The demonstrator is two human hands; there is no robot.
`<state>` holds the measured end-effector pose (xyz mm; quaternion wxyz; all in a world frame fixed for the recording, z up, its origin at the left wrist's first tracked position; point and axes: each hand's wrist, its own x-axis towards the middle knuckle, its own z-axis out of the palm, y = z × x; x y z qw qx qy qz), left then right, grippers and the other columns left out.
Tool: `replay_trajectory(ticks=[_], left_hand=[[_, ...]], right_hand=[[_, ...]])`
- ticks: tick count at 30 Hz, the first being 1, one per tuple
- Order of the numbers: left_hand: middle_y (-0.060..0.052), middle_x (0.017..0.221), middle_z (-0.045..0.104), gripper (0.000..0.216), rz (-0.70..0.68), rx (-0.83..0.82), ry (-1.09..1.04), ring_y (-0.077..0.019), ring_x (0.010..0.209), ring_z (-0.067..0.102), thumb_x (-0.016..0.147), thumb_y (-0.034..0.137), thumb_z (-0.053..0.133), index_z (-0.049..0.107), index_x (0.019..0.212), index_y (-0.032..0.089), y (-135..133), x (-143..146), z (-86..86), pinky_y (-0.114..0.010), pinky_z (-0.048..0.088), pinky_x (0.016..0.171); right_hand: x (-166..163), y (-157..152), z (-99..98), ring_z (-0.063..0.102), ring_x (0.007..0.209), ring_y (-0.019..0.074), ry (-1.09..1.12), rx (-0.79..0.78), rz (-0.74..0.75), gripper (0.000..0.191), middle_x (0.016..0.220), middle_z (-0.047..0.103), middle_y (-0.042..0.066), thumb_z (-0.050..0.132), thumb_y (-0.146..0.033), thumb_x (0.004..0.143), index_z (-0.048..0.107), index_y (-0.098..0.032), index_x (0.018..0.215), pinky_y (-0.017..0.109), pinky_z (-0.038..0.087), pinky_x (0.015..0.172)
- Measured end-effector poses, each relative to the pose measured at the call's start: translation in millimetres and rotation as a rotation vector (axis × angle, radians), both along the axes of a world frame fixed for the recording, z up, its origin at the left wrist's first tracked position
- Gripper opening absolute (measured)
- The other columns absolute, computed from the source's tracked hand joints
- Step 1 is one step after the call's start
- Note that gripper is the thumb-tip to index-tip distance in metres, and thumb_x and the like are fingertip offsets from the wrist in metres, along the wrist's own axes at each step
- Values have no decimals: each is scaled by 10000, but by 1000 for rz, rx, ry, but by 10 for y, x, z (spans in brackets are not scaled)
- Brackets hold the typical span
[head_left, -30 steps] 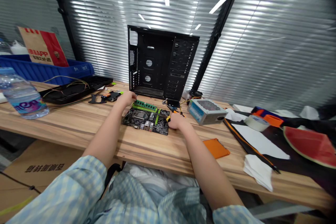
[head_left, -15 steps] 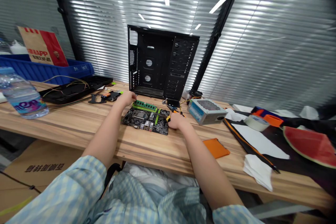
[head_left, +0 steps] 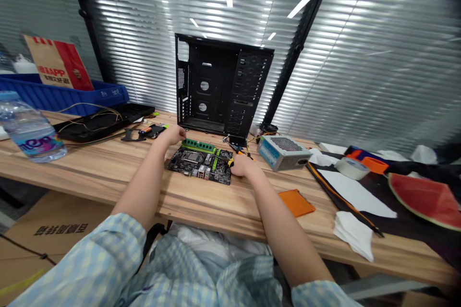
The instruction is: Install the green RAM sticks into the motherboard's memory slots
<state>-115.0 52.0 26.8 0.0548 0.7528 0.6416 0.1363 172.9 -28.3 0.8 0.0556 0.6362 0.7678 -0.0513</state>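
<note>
A black motherboard lies flat on the wooden table in front of me. Along its far edge runs a green RAM stick, over a lime-green slot. My left hand is at the stick's left end, its fingers curled together; whatever they pinch, if anything, is hidden. Over the board's right side, my right hand is closed around a yellow-and-black screwdriver. Its thin dark shaft points left across the board, and the tip is too small to make out.
Behind the board stands an open black computer case. To the right are a power supply, an orange drive tray and tissues. A water bottle, a black panel and a blue bin occupy the left.
The motherboard's left side has shifted very slightly left, and my left hand has moved a touch left at the RAM stick's end. My right hand looks still.
</note>
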Motion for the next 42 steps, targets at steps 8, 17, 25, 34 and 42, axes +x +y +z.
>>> replay_trajectory(ticks=[8,17,25,34,42], left_hand=[[-30,849,744,205,-40,-10,65,-154,758,636,687,185,611,752,836,184,23,-37,-8,-191,455,657],[-27,823,742,217,-65,-12,62,-154,716,633,692,206,596,759,834,188,-17,-33,27,-199,457,662],[-29,882,746,241,-56,31,7,-166,776,641,713,203,579,756,875,181,-38,-14,40,-200,464,690],[-47,903,741,228,-37,80,-16,-182,792,645,750,217,580,760,885,181,-63,29,63,-239,466,751],[-52,893,742,234,-39,71,-5,-189,796,653,755,226,576,757,895,180,-28,26,28,-244,469,757]], right_hand=[[-2,-18,21,630,1084,299,4,-3,-2,442,1176,653,207,578,-222,771,620,-88,1189,324,512,834],[-6,-5,13,635,1075,289,-9,-4,0,432,1176,656,202,570,-231,778,636,-92,1182,315,511,833],[-2,-9,14,638,1067,302,-7,3,-6,447,1175,655,207,578,-234,768,629,-87,1186,333,517,832],[-3,9,-11,640,1062,299,-1,9,-6,435,1173,655,208,584,-244,771,635,-93,1176,331,518,828],[-2,10,-12,642,1058,296,-4,7,-1,435,1178,652,208,577,-241,777,630,-87,1180,328,516,833]])
